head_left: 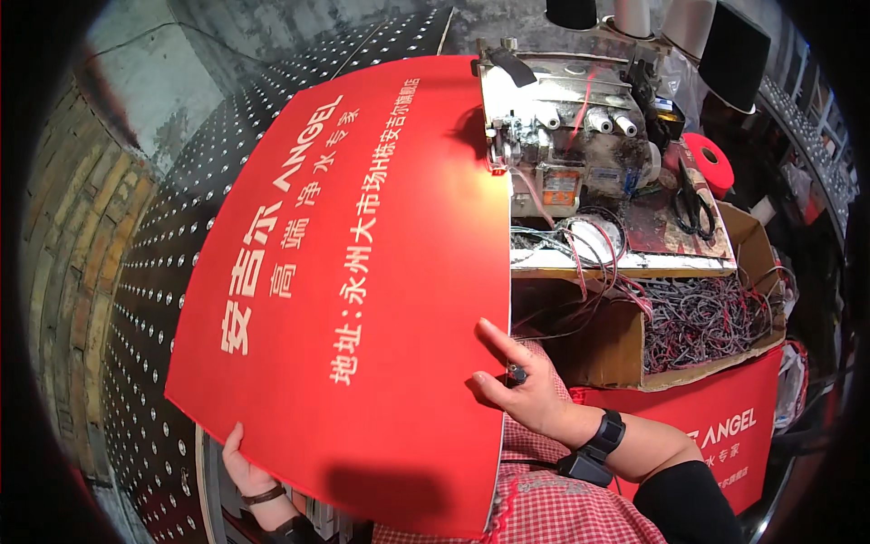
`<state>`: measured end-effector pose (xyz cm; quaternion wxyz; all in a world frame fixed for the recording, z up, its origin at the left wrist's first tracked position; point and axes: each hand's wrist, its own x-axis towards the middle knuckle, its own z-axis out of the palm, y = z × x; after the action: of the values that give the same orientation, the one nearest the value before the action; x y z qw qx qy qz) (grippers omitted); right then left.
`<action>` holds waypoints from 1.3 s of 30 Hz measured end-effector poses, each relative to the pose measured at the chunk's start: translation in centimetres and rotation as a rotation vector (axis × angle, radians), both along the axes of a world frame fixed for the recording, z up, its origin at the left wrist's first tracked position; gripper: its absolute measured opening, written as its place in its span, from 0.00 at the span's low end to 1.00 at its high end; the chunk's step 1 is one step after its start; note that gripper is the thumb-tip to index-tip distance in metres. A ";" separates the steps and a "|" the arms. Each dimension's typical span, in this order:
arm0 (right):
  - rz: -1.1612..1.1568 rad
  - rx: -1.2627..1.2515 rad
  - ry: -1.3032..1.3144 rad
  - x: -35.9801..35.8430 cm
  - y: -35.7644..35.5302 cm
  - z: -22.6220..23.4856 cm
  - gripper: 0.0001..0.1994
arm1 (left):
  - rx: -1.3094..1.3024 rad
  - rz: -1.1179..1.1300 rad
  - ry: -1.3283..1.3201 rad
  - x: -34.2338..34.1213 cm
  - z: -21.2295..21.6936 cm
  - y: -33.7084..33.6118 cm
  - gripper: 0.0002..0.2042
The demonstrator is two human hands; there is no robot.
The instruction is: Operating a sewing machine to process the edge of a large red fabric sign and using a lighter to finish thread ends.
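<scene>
A large red printed sheet (pixel 426 272) with white lettering spreads across the middle, its far right corner at the sewing machine (pixel 571 127). My left hand (pixel 246 467) is closed on the sheet's near left edge, with the other fingers hidden beneath it. Over the right edge lies my right hand (pixel 535 390), index finger and thumb apart on the red surface. A small dark rod-like tool (pixel 517 374) sticks out of its curled fingers; most of it is hidden in the palm. The machine's lamp lights the sheet's edge near the needle area.
Black-handled scissors (pixel 694 210) and a red thread cone (pixel 709 163) sit right of the machine. Loose threads (pixel 598 245) trail off the table edge. Below stands a cardboard box (pixel 625 349) full of stringy scraps. A dark studded surface (pixel 163 363) extends on the left.
</scene>
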<state>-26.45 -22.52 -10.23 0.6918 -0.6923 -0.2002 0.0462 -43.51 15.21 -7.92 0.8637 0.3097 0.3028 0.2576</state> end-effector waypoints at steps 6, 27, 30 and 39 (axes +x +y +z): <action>-0.036 0.011 -0.015 0.2 -0.5 0.8 0.27 | 0.072 0.018 0.019 4.4 -0.8 0.3 0.19; -0.139 -0.044 -0.186 2.2 -1.8 1.3 0.14 | 0.196 0.039 -0.037 24.6 2.4 0.8 0.17; -0.218 0.036 -0.215 2.9 -1.5 1.0 0.14 | 0.228 0.036 -0.047 27.9 3.2 0.9 0.17; -0.300 0.023 -0.170 4.1 -1.9 0.0 0.13 | 0.269 0.068 -0.003 36.6 4.4 0.7 0.15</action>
<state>-22.38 -24.38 -10.24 0.6793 -0.7078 -0.1528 -0.1188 -6.88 15.93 -3.51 0.8057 0.4116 0.2746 0.3256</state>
